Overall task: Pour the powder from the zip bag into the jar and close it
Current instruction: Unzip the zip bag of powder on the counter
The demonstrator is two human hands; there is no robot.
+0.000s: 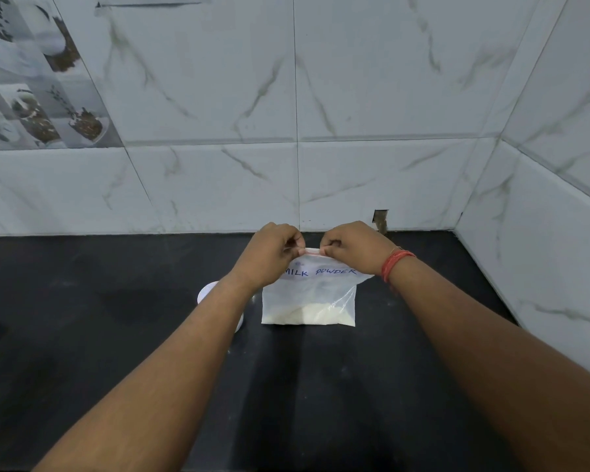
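Observation:
A clear zip bag (309,298) marked "MILK POWDER" stands upright on the black counter (321,386), with pale powder settled at its bottom. My left hand (273,255) and my right hand (351,245) each pinch the bag's top strip, close together near its middle. The jar (207,292) shows only as a white round edge to the left of the bag; my left forearm hides most of it. I cannot tell whether it has a lid on.
A marble-patterned tiled wall (297,148) rises right behind the counter and turns a corner on the right (542,250). A small dark notch (380,219) sits in the wall just behind my right hand.

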